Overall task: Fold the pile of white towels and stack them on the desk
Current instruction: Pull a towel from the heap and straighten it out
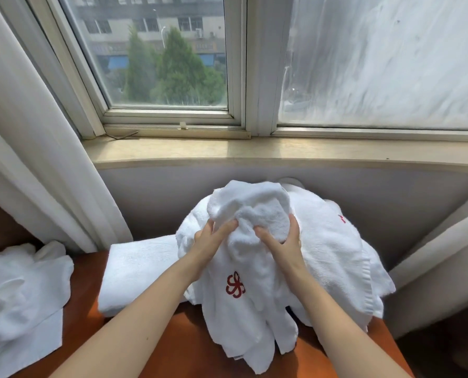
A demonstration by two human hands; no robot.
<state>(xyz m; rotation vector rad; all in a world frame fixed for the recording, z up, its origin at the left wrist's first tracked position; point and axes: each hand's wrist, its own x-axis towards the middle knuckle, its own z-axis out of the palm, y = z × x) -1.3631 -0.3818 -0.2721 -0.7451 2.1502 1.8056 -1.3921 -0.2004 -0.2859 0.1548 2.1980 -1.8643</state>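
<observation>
- Left hand (212,238) and right hand (284,241): close together, not touching, both clamped on one bunched towel (249,208).
- That towel: unfolded, red emblem (235,284) showing, draped down the front of the pile (333,255).
- Pile: heaped on the desk (85,323), against the wall.
- Done: one folded towel (137,271) lying flat just left of the pile.
- Judgement: early stage, with most of the pile outstanding.
- More crumpled white cloth (17,290) lies at far left; its status is unclear.
</observation>
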